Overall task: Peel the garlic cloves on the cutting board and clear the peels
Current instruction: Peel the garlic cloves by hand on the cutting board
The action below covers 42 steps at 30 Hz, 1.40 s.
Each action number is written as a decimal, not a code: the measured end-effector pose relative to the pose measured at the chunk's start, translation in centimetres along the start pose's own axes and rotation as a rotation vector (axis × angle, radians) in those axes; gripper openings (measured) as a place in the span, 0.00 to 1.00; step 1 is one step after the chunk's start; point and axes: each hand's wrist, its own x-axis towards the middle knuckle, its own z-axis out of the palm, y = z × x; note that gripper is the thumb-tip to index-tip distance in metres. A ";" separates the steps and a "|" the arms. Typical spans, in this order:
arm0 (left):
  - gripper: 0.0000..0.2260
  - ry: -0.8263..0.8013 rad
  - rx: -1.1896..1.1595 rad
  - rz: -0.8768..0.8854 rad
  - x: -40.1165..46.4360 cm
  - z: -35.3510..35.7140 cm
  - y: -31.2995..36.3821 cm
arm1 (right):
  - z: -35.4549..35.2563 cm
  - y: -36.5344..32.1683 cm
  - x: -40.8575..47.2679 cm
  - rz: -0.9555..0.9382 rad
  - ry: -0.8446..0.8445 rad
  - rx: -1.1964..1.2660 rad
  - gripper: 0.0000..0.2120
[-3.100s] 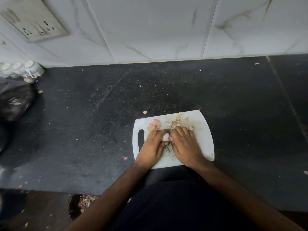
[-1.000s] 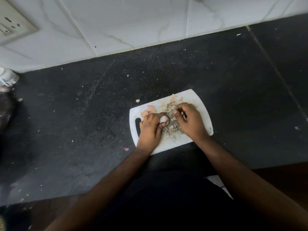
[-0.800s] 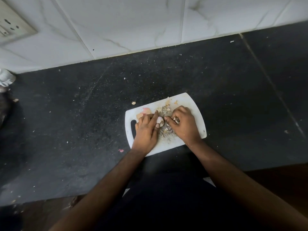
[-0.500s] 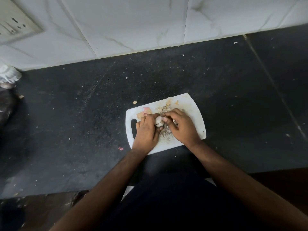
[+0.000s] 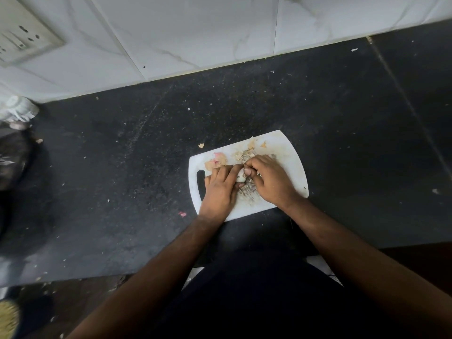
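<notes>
We pinch the clove (image 5: 241,176) between both hands at the board's (image 5: 291,157) middle. Our left hand (image 5: 220,189) grips it; our right hand (image 5: 271,179), thumbnail on it, picks from the right.

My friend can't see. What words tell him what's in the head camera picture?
Two hands, the left hand and right hand, hold a garlic clove between their fingertips over a white cutting board strewn with peels. The board lies on a dark speckled counter below a white tiled wall.
</notes>
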 end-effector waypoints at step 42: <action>0.20 0.085 -0.115 -0.047 0.1 0.7 -0.4 | 0.2 -0.4 -0.4 0.072 0.035 0.088 0.12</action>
